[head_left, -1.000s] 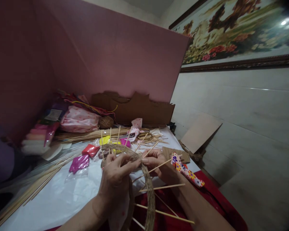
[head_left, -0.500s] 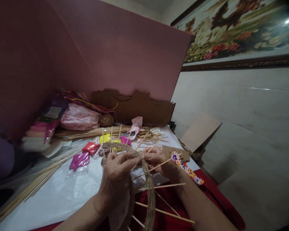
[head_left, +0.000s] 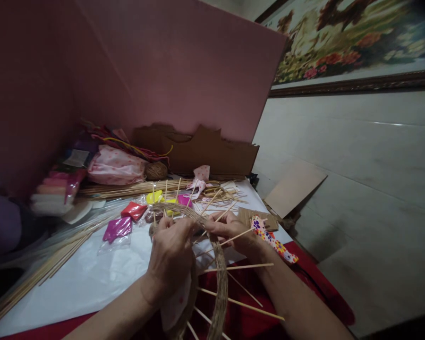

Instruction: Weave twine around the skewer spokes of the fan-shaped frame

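A round woven piece of twine [head_left: 219,278] with thin bamboo sticks [head_left: 239,304] poking out like spokes stands on edge in front of me. My left hand [head_left: 170,255] grips its rim from the left, fingers curled over the weave. On the right side of the rim, my right hand [head_left: 230,232] pinches the weave and a stick near the top. A pink spotted cloth [head_left: 175,302] hangs under my left wrist.
White sheet [head_left: 92,278] over a red cloth [head_left: 255,321]. Small bags of coloured clay [head_left: 118,227], bundles of sticks [head_left: 134,188], a twine ball [head_left: 156,171], a pink bag [head_left: 115,170], cardboard [head_left: 198,153], flowered scissors [head_left: 274,243]. Pink board behind; tiled wall at right.
Both hands have shifted slightly up and left along the rim, fingers working the weave. The view has tilted a little downward.
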Action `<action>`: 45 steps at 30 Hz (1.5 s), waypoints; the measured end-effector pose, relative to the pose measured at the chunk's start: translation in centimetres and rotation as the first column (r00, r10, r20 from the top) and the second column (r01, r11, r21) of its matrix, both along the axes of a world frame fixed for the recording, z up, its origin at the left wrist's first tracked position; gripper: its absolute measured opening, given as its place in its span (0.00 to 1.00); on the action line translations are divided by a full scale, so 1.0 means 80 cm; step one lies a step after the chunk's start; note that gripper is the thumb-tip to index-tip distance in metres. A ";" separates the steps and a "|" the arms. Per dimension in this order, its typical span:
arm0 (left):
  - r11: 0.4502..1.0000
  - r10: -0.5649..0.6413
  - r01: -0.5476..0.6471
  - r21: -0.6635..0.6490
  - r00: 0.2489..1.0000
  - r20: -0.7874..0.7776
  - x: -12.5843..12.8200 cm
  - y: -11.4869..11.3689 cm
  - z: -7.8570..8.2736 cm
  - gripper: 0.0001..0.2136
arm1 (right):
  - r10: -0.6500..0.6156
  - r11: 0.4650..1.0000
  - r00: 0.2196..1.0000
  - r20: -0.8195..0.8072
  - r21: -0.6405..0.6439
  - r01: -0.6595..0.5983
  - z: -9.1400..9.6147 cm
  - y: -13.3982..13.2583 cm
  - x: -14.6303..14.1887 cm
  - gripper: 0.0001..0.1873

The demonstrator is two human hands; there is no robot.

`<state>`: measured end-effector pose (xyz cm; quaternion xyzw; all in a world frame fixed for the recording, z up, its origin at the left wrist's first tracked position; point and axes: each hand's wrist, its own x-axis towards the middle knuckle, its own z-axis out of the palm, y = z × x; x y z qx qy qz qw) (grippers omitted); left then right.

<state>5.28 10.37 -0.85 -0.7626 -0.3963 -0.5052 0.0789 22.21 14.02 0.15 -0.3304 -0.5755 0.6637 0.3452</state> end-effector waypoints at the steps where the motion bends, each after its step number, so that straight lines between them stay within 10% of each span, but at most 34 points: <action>1: 1.000 0.004 -0.004 -0.005 1.000 -0.002 0.001 0.000 0.000 0.08 | -0.007 1.000 1.000 0.006 0.010 0.007 0.000 0.000 -0.001 0.18; 15: 0.998 0.014 -0.015 -0.062 1.000 -0.011 -0.001 0.004 -0.006 0.08 | -0.079 0.995 0.996 -0.030 0.057 0.081 0.005 -0.001 -0.006 0.19; 45: 0.909 0.261 -0.290 -0.299 0.956 -0.134 -0.025 0.022 -0.001 0.05 | 0.155 0.953 0.982 -0.110 -0.247 -0.178 -0.019 0.005 0.000 0.15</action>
